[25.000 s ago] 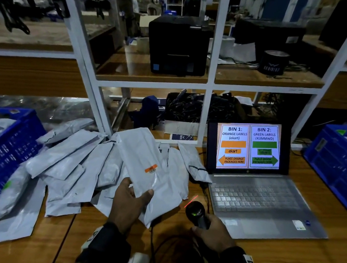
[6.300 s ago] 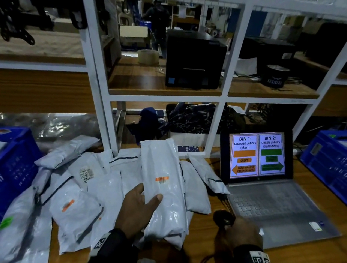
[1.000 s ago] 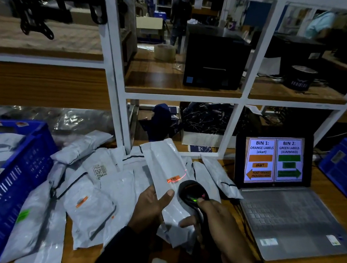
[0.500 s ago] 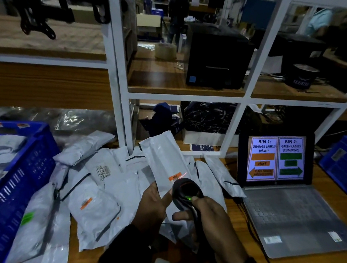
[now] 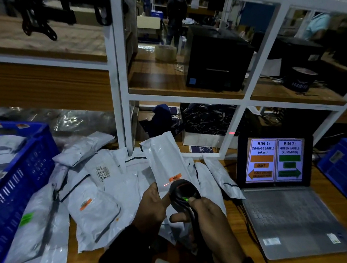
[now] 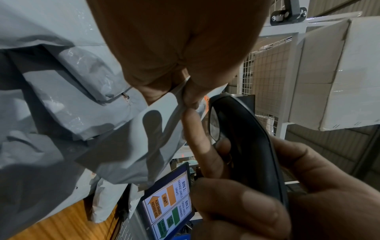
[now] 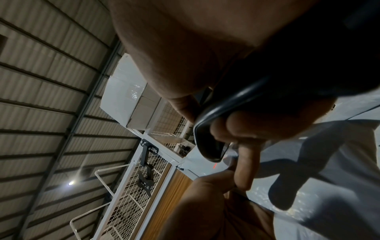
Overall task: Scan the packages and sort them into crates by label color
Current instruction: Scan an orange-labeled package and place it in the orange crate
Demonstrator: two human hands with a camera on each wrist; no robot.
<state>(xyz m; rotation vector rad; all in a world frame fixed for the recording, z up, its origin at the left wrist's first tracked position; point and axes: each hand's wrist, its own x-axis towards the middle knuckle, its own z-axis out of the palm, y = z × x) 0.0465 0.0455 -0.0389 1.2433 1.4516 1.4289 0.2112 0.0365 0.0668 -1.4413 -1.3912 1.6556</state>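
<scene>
Fingers (image 5: 159, 198) of left hand (image 5: 152, 209) pinch package (image 5: 164, 157); right hand (image 5: 210, 224) grips scanner (image 5: 182, 192)

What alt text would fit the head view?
A left hand holds up a grey package with an orange label while the right hand aims a scanner at it, over a desk with packages, blue crates and a laptop.

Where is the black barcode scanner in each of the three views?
Head: barcode scanner low centre, gripped by the right hand.
Left wrist: right of centre, fingers wrapped round it.
Right wrist: centre, its head pointing down.
Shared landmark: the held package beside it.
</scene>
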